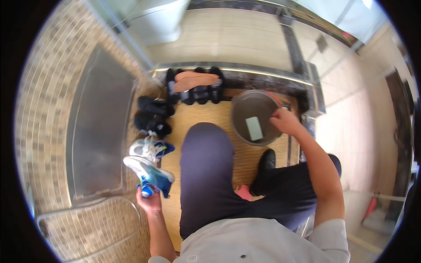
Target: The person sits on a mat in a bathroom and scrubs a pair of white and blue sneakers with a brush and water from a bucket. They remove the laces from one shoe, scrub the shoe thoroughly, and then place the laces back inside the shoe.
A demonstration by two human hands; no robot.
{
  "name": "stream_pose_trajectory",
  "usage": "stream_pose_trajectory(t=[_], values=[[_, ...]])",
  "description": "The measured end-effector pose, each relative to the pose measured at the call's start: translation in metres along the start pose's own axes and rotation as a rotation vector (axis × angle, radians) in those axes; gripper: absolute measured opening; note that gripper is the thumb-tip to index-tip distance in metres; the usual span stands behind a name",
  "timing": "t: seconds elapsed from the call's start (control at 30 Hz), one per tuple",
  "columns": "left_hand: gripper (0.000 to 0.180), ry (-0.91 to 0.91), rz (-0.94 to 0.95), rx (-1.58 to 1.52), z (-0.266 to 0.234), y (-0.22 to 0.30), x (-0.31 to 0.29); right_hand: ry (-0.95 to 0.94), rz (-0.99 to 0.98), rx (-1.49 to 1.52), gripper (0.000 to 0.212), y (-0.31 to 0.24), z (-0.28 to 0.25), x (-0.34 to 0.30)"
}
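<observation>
A white-and-blue sneaker (149, 173) hangs at the mat's left edge, gripped at the heel by the left hand (149, 202). Its mate (149, 148) and black shoes (152, 116) lie beyond. The right hand (285, 121) seems closed on the grey basin (256, 117) rim; a raised knee (206, 144) sits between.

A woven straw mat (219, 118) covers the floor. On it stand a pair of black shoes (153, 116), a white and blue sneaker (149, 149), a row of black sandals (199, 90) at the far edge, and a round metal basin (254, 116).
</observation>
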State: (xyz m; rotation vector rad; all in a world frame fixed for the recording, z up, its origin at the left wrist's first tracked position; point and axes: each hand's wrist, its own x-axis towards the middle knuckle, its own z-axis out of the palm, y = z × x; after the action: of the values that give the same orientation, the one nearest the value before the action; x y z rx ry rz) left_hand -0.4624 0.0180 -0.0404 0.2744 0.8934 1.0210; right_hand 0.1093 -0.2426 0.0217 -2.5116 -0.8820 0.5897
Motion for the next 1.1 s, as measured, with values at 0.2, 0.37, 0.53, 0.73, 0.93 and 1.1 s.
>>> stream_pose_trajectory(t=[0.2,0.37,0.53,0.73,0.93,1.1], values=[[0.028,-0.427,0.039,0.014,0.166,-0.001,-0.004,-0.211,0.062,-0.098,0.035,0.030,0.062,0.017],[0.035,-0.807,-0.002,0.130,0.318,-0.016,-0.003,-0.153,0.210,-0.075,0.058,0.021,0.117,0.022],[0.036,-1.028,-0.074,0.287,0.425,-0.061,-0.025,-0.233,0.181,-0.134,0.061,0.013,0.136,0.017],[0.025,-0.869,-0.131,0.453,0.476,-0.158,-0.028,-0.302,0.196,-0.198,0.079,0.051,0.158,0.031],[0.025,-0.686,-0.253,0.694,0.432,-0.243,0.018,-0.303,0.350,0.200,0.050,0.028,0.089,0.037],[0.029,-0.721,-0.248,1.182,0.420,-0.293,0.013,-0.028,0.485,0.526,0.055,0.041,0.020,0.037]])
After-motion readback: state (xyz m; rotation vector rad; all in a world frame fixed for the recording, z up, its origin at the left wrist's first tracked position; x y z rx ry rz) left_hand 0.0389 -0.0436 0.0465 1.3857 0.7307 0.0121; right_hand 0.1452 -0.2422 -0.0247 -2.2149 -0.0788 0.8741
